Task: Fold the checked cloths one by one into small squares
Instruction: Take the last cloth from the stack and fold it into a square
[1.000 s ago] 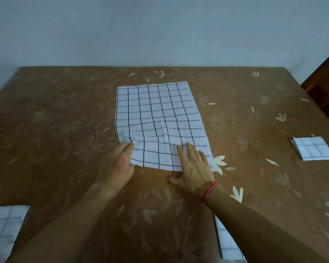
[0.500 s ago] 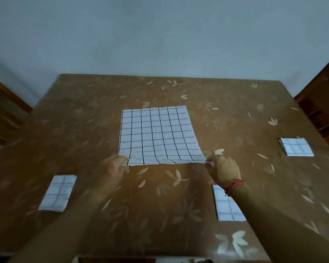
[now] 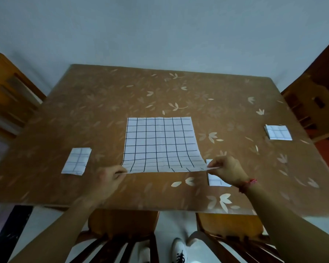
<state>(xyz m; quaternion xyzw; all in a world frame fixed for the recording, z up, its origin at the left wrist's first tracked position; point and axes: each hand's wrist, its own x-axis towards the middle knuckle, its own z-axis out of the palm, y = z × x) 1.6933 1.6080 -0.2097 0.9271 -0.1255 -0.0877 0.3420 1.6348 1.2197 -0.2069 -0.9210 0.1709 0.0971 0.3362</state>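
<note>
The near edge of the open cloth (image 3: 160, 141) has risen off the tabletop (image 3: 122, 95) since half a second ago. The view has also pulled back, so chair backs (image 3: 122, 242) and shoes (image 3: 179, 251) now show below the table's edge.

The left hand (image 3: 110, 177), slightly blurred, pinches the near left corner, and the right hand (image 3: 228, 169) pinches the near right corner. Each grip is closed on the fabric between thumb and fingertips. The edge is stretched taut between them, probably so it can be carried evenly to the far edge for a first fold. The far part of the cloth lies flat in the middle of the tabletop.

Counted: one open cloth, two hands and three folded squares.
- **left square** (image 3: 76, 161): well apart from the open cloth.
- **far right square** (image 3: 278, 132): also well apart, apparently set aside to leave folding room.
- **near square** (image 3: 217, 182): just beside the right hand and partly hidden behind it.
</note>
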